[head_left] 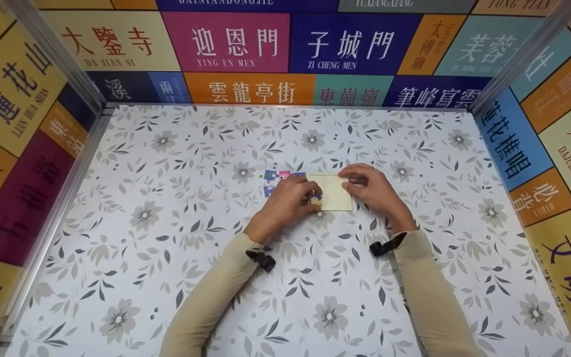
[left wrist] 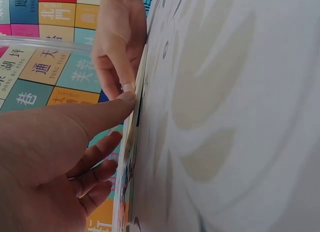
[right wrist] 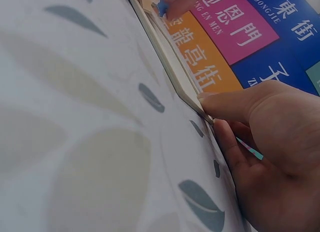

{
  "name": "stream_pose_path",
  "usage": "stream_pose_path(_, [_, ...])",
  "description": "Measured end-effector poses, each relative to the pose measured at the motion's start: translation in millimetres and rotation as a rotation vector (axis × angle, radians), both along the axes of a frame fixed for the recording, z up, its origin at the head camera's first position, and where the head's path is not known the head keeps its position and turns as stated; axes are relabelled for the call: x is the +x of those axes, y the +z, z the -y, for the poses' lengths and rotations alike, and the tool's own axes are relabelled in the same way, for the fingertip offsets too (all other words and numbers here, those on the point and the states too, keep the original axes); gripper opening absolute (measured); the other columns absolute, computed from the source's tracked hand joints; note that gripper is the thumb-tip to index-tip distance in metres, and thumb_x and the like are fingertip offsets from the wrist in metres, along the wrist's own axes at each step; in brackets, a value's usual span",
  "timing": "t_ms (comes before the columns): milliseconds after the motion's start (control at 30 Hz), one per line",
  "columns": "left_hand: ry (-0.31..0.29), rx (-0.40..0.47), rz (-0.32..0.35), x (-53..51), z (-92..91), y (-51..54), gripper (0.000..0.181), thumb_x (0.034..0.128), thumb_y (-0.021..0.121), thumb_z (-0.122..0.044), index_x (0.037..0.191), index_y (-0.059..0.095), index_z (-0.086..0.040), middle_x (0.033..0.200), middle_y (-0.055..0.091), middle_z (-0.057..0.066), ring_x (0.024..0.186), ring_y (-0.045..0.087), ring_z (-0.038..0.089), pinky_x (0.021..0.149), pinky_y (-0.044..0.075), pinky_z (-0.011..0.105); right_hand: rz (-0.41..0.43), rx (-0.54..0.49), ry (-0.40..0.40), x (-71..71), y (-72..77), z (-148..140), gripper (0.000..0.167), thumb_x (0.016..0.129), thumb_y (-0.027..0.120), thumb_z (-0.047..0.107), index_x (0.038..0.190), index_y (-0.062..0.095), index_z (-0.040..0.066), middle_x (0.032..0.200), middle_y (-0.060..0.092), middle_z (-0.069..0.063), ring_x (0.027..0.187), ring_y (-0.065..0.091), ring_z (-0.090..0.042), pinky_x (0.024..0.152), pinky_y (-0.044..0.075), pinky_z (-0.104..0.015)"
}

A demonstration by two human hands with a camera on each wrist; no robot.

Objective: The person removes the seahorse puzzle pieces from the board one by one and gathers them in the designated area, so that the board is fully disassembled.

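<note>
A jigsaw puzzle lies flat on the table, with colourful joined pieces (head_left: 269, 175) at its left and a bare cream puzzle board (head_left: 337, 193) at its right. My left hand (head_left: 288, 198) reaches over the pieces and covers part of them. Between its thumb and fingers is a small puzzle piece (head_left: 315, 199), and a blue bit of it (right wrist: 161, 6) shows in the right wrist view. In the left wrist view the left thumb (left wrist: 122, 104) lies at the board's edge. My right hand (head_left: 372, 188) pinches the board's right end between thumb (right wrist: 220, 102) and fingers.
A white tablecloth (head_left: 216, 277) with grey flowers and leaves spreads under everything. Upright panels (head_left: 238, 44) with coloured blocks of writing stand at the back and both sides. Metal rails (head_left: 285, 105) run along the panels' lower edges. Each wrist wears a small black camera (head_left: 265, 261).
</note>
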State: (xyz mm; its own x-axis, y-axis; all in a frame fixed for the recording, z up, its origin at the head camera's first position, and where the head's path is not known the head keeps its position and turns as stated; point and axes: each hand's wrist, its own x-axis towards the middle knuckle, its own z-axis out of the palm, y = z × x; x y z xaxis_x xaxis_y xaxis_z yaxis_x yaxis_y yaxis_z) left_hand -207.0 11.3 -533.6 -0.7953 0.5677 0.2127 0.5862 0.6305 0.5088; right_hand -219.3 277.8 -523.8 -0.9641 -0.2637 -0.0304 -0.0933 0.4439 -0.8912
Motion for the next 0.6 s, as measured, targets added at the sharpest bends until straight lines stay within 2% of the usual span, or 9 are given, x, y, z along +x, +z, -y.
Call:
stream_pose_path(133, [0.003,0.006,-0.011,-0.5,4.9,0.9,0.027,0.0919,0.086,-0.031,0.114,0.079,-0.017,0.102,0.071,0.005,0.100,0.064,0.024,0.093,0.052,0.044,0.007,0.004,-0.004,0.6,-0.2,-0.2,0.032,0.102,0.071,0.001,0.133,0.072,-0.004,0.150,0.060,-0.021,0.135,0.062,-0.041,0.120,0.047,-0.055])
stream_pose_path(333, [0.034,0.036,-0.046,-3.1,13.4,4.1,0.029,0.0926,0.086,-0.033,0.116,0.080,-0.017,0.113,0.075,0.002,0.106,0.066,0.026,0.097,0.053,0.046,0.010,0.003,-0.009,1.3,0.8,-0.5,0.031,0.102,0.071,0.001,0.133,0.072,-0.004,0.150,0.060,-0.021,0.135,0.062,-0.041,0.120,0.046,-0.055])
stream_pose_path(600, [0.060,0.062,-0.081,-3.9,27.0,3.9,0.031,0.0920,0.088,-0.034,0.116,0.080,-0.016,0.109,0.075,0.004,0.102,0.067,0.026,0.092,0.055,0.045,-0.018,-0.003,0.007,0.2,-1.6,-0.8,0.031,0.102,0.071,0.001,0.132,0.072,-0.006,0.149,0.060,-0.023,0.135,0.062,-0.042,0.119,0.047,-0.057])
